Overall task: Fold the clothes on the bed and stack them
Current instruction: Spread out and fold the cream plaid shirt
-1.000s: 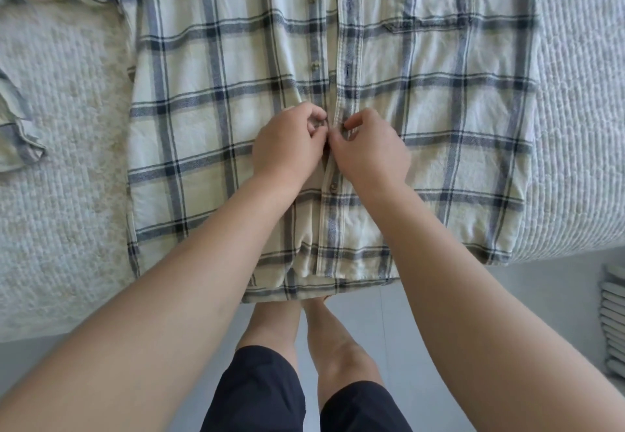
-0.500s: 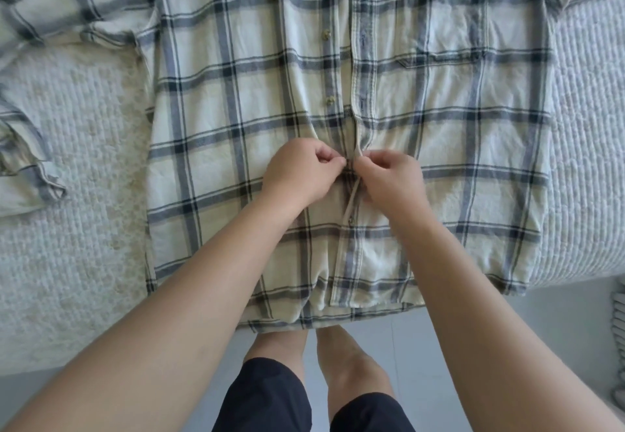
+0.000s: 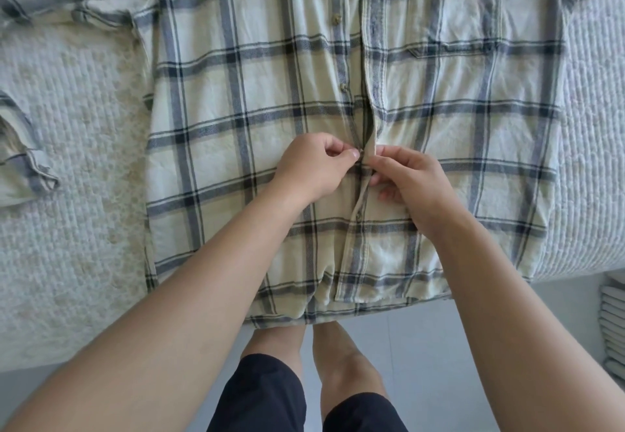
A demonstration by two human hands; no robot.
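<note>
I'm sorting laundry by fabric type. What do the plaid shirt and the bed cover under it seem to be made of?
Cream and navy plaid button-up shirt: looks like soft woven cotton or flannel, matte, with visible twill lines and creases. Pale textured bed cover: seemingly a quilted or waffle-weave cotton, matte, with rows of small raised bumps. Neither fibre is certain.

We see a cream shirt [image 3: 270, 100] checked in grey and black, a white textured bedcover [image 3: 67, 228], black shorts [image 3: 263, 398] and a pale grey floor [image 3: 439, 347].
</note>
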